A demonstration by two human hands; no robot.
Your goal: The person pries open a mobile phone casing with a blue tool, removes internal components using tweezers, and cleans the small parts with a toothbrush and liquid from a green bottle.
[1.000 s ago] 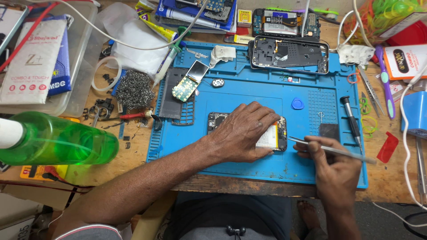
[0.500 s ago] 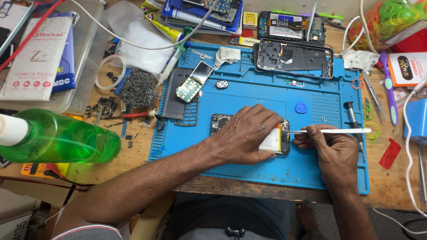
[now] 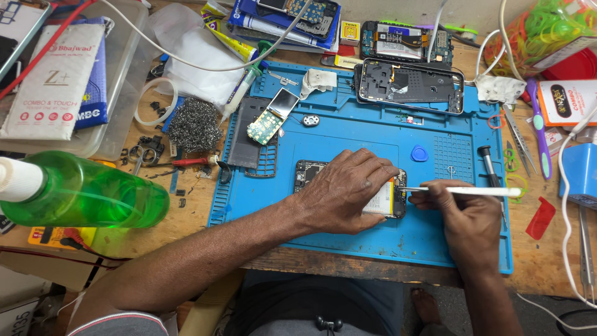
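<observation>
Head view: my left hand [image 3: 345, 193] is pressing flat on the opened phone [image 3: 311, 174] near the blue mat's [image 3: 373, 134] front edge. My right hand [image 3: 463, 218] is pinching a white tool [image 3: 466, 191], tip at the phone's edge. Risk: slipping, gouging the battery.

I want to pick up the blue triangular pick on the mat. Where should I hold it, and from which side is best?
The blue pick lies flat on the blue mat, above the right hand and apart from other parts. Since it is thin and flat, come from straight above, probably pressing one rounded corner to tilt it, then pinch its two flat faces near that edge.
</observation>
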